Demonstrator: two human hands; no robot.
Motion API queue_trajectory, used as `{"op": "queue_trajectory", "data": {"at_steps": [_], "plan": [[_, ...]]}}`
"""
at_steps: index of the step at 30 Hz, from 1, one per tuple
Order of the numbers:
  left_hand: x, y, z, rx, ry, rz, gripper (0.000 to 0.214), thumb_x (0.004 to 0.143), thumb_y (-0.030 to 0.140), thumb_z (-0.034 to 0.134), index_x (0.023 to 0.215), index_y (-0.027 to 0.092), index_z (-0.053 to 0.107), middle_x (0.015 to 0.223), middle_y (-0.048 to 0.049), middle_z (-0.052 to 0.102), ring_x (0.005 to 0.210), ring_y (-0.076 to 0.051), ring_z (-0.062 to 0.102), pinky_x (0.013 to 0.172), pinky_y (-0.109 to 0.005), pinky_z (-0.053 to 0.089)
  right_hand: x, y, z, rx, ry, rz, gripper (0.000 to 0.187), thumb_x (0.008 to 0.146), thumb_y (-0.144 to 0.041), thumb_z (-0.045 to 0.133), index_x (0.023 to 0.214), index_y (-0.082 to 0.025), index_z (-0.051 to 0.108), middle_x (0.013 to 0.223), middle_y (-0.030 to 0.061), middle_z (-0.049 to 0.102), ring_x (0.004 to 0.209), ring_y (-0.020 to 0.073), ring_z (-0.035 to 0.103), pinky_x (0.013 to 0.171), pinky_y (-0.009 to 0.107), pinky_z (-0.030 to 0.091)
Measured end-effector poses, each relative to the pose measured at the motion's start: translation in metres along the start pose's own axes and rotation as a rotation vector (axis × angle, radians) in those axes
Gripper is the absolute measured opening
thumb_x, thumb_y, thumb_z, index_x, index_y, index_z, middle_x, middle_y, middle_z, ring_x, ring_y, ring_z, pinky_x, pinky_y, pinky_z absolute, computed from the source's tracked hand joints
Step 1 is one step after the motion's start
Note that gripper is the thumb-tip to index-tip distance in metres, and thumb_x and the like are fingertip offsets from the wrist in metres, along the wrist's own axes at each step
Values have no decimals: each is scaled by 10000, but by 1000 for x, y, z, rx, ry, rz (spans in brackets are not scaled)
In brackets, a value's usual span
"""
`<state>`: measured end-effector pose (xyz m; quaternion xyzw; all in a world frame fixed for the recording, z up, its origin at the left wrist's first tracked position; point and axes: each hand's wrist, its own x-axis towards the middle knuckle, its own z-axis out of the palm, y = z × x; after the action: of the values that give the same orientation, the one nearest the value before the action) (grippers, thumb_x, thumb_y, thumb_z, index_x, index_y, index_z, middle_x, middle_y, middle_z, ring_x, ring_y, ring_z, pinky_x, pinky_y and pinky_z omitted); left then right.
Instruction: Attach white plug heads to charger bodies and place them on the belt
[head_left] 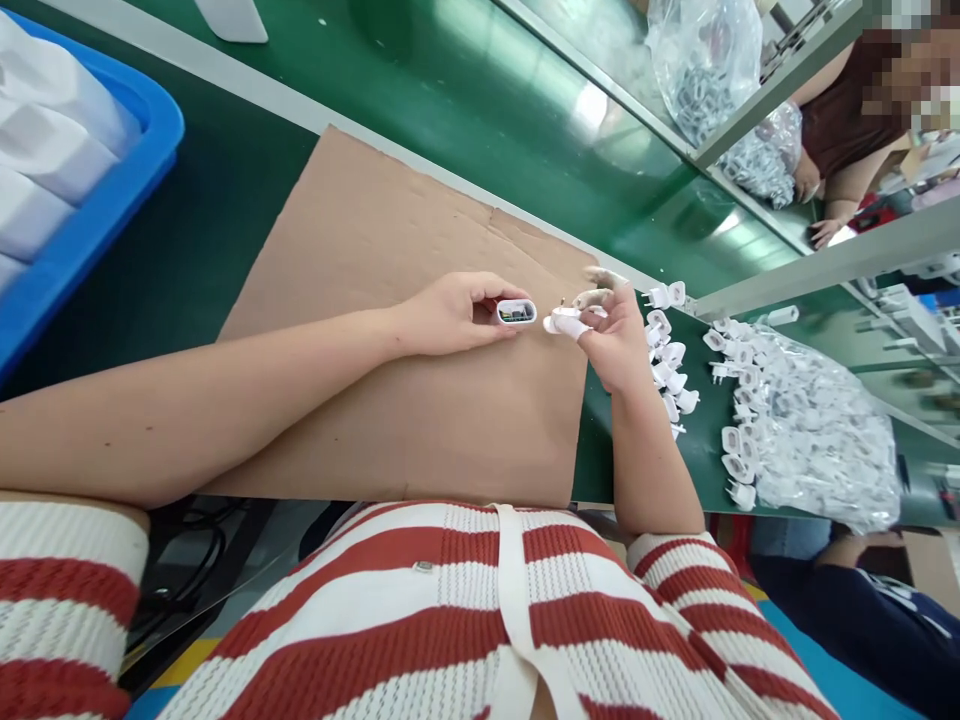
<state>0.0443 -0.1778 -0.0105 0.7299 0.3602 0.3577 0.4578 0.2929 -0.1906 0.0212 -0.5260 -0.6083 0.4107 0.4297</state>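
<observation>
- Thumb and fingers of my left hand (442,318) pinch a white oval housing (516,313) from either side, with its open end turned toward my other hand; a circuit board (514,316) and some wiring show inside.
- Just beyond that opening, my right hand (616,335) pinches a small white part (564,313) between its covered thumb and fingertips, near the housing but apart from it; the part's finer detail is too small to make out.
- Both hands are above a cardboard sheet (397,420), the housing over its right portion, between them.
- Beneath the cardboard I have a green counter (202,240); loose white plug pieces (667,378) lie on it just beside my right wrist.
- Farther right, a clear plastic bag (829,430) bulges with white pieces, more of them lying along its near edge.
- Off to my left, a blue crate (166,125) holds large white pieces (60,140).
- Across from me, a co-worker (840,125) has their own hands close to a bag of grey parts (705,95).
</observation>
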Motion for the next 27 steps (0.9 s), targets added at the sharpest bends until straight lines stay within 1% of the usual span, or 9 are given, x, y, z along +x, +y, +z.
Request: {"op": "queue_trajectory", "data": {"at_steps": [2,4,5,8,11,14,17,22,27], "plan": [[0,4,3,-11,4,18,478,825,490,764,1204,200,740,1209,-89,727,1094,-269,701,1002,-407,576,-2,0,5,55,-39,-12,471,753,-385,882,1170,-279,688,1009,0,705,889,172,735,908,380,644],[-1,5,4,38,53,5,450,808,519,779,1120,196,758,1155,-89,728,1045,-270,704,954,-402,582,-4,-1,13,44,-8,-80,306,814,-398,842,1063,-263,728,1037,18,726,975,192,743,968,388,630],[-1,5,4,60,62,-7,428,812,531,774,1082,199,765,1120,-84,729,1017,-268,705,934,-402,582,-5,-1,18,25,21,-127,270,833,-404,829,1042,-263,731,1053,20,733,1000,198,744,987,391,625],[-1,5,3,71,69,-22,387,834,518,748,1065,209,777,1075,-66,733,984,-259,704,911,-402,576,-7,1,30,-105,65,-224,279,908,-448,754,1123,-281,694,1127,24,731,1092,216,745,1045,419,607],[-1,5,2,63,69,3,350,848,455,752,1080,194,785,1065,-66,733,988,-240,690,884,-386,567,-9,1,37,-339,24,-241,285,999,-475,603,1193,-274,659,1204,52,715,1231,250,711,1101,492,576],[-1,6,2,57,58,12,299,864,420,751,1038,180,788,1062,-70,733,972,-223,676,869,-374,560,-9,-4,37,-485,-53,-253,287,1014,-460,571,1200,-270,678,1198,60,731,1214,275,711,1104,539,563],[0,9,1,92,52,-2,257,867,400,751,996,180,786,1029,-60,729,935,-211,671,855,-364,549,-9,-10,34,-571,-102,-270,281,1016,-452,588,1199,-273,704,1203,62,745,1185,277,717,1087,511,570],[1,11,2,125,60,-8,161,874,304,760,973,182,792,999,-48,721,938,-197,672,835,-343,530,-8,-15,37,-688,-108,-294,275,1038,-438,568,1210,-277,708,1210,66,746,1199,277,712,1066,480,584],[0,11,3,132,62,-2,126,889,287,736,933,181,789,1002,-55,718,957,-198,664,844,-351,529,-8,-17,43,-671,-99,-286,236,1034,-348,554,1207,-268,693,1207,63,741,1153,271,717,1084,498,575]]}}
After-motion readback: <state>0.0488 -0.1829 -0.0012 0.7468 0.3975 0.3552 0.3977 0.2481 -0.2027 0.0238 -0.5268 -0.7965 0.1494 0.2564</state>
